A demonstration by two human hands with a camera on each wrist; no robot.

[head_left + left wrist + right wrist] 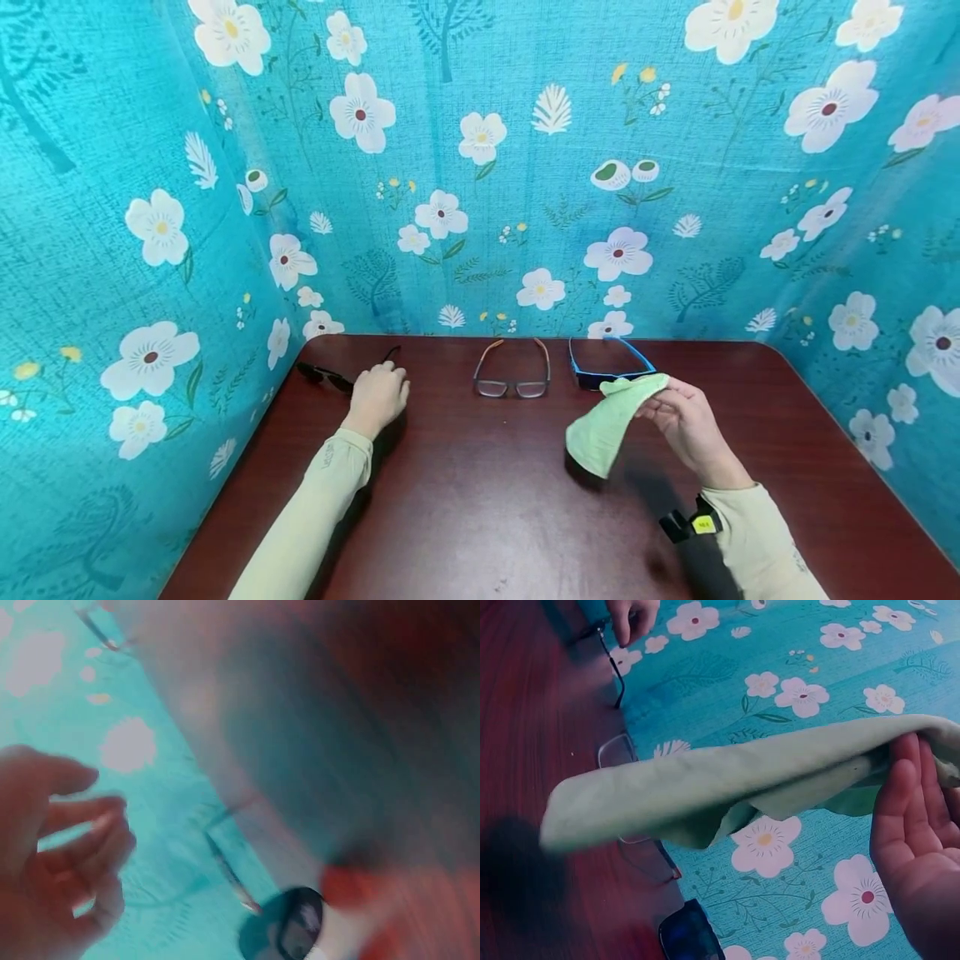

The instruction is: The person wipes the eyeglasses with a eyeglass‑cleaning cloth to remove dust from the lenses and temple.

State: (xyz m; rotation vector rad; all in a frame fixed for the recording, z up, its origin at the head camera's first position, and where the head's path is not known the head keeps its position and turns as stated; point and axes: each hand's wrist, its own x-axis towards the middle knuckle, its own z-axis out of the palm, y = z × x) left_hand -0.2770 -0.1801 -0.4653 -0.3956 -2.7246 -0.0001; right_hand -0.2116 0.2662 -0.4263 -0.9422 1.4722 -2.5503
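Note:
My right hand [693, 425] pinches a pale green cloth [611, 425] by its edge and holds it above the table, the rest of it hanging to the left. In the right wrist view the cloth [705, 780] stretches out folded from the fingers. My left hand [378, 396] is over the left side of the table, beside the black sunglasses [322, 375]. The left wrist view shows that hand [67, 847] with loosely bent fingers and nothing between them, apart from a dark lens [302, 922]; this view is blurred.
Clear-lens glasses [512, 388] with orange-tipped temples stand unfolded at the table's back middle. Blue-framed dark glasses [588, 379] stand to their right, partly behind the cloth. Blue flowered curtain [480, 208] rises along the back and both sides of the dark red table [487, 500].

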